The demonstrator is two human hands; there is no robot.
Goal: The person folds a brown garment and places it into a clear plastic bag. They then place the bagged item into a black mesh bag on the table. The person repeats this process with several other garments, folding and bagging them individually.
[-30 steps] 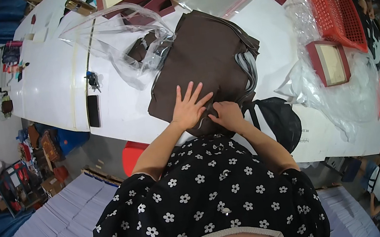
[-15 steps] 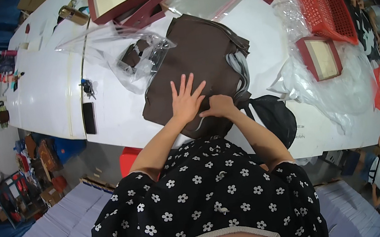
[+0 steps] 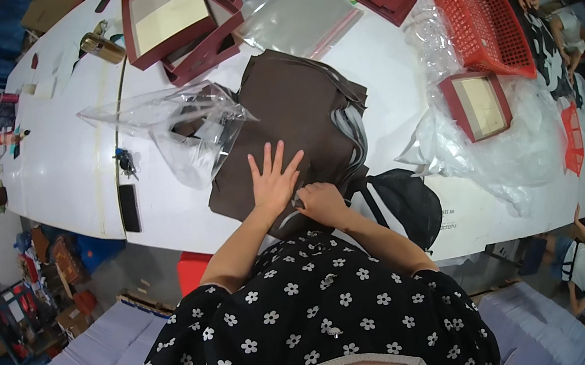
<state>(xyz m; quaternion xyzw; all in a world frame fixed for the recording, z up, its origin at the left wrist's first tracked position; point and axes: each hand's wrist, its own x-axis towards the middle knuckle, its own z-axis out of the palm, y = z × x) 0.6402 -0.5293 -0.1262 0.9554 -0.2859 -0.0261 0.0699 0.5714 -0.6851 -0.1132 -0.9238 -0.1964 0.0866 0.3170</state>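
Note:
A stack of dark brown cloth pieces (image 3: pixel 289 102) lies on the white table in front of me, with grey edging bunched along its right side. My left hand (image 3: pixel 275 182) rests flat on the top piece, fingers spread and pointing away from me. Beside it, my right hand (image 3: pixel 322 203) is closed at the near part of the stack, its fingers curled against the brown cloth. A strip of grey edging shows just below that hand. The cloth's nearest edge reaches my black flowered top, and what lies under the curled fingers is hidden.
Left of the stack lies a clear plastic bag (image 3: pixel 186 134) with dark pieces inside; a phone (image 3: pixel 130 208) is farther left. Maroon boxes (image 3: pixel 167 18) stand at the back. A red basket (image 3: pixel 478 18), a small maroon box (image 3: pixel 478 106) and a black-and-white bag (image 3: pixel 406 204) are right.
The view has shifted, so the table sits lower and more to the left. My right hand has come slightly toward me along the cloth; my left hand stays flat on it.

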